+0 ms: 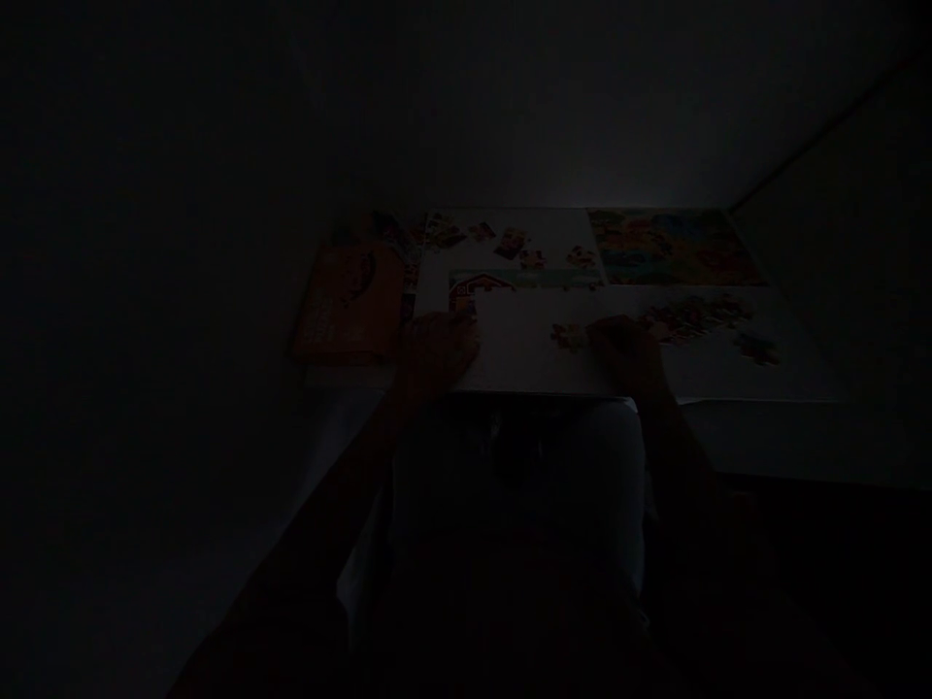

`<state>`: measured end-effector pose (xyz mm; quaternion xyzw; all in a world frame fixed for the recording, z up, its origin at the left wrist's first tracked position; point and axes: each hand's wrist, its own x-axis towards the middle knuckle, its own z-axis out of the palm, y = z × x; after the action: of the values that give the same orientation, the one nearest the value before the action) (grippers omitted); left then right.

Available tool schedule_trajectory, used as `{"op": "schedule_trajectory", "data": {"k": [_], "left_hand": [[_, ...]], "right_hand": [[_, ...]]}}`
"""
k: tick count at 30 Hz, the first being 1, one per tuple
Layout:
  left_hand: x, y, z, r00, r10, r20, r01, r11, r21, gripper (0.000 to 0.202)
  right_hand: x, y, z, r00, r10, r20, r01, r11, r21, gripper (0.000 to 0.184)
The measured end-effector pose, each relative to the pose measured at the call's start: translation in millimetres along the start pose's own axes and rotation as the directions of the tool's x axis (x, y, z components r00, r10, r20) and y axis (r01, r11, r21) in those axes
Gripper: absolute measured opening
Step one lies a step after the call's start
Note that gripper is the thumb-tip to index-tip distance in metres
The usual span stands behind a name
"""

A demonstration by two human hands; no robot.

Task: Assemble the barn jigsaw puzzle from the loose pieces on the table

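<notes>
The view is very dark. My left hand point(441, 342) lies on the white board beside the lower left of a partly joined jigsaw puzzle point(539, 279); its fingers look laid down and loosely apart, with nothing visible in them. A red barn shows in the joined strip. My right hand point(624, 351) rests on the board with bent fingers, the tips meeting the right edge of a puzzle piece point(566, 337). Fine detail of this grip is lost in the dark.
An orange box point(349, 301) lies at the left. Several loose pieces point(512, 242) are scattered along the back. A colourful picture sheet point(674, 246) is at the back right, with a heap of pieces point(695, 316) in front. My legs point(520, 485) are under the near edge.
</notes>
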<state>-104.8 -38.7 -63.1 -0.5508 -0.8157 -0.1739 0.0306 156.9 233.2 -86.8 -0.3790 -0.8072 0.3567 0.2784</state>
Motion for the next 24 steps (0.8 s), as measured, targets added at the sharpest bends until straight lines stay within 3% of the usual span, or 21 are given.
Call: {"op": "schedule_trajectory", "data": {"k": [11,24], "left_hand": [[-4.3,-5.0,-1.6,0.996,-0.071,0.060,0.071,0.997,0.008,0.065],[-5.8,-6.3,-3.7,0.997,-0.023,0.077,0.022,1.000,0.013,0.078]], "right_hand": [[-2.5,-3.6,-0.1,1.000,0.001,0.009,-0.001,1.000,0.011,0.034],[-4.5,-4.4,-0.8,1.000,0.011,0.024,-0.010,0.999,-0.043,0.038]]}}
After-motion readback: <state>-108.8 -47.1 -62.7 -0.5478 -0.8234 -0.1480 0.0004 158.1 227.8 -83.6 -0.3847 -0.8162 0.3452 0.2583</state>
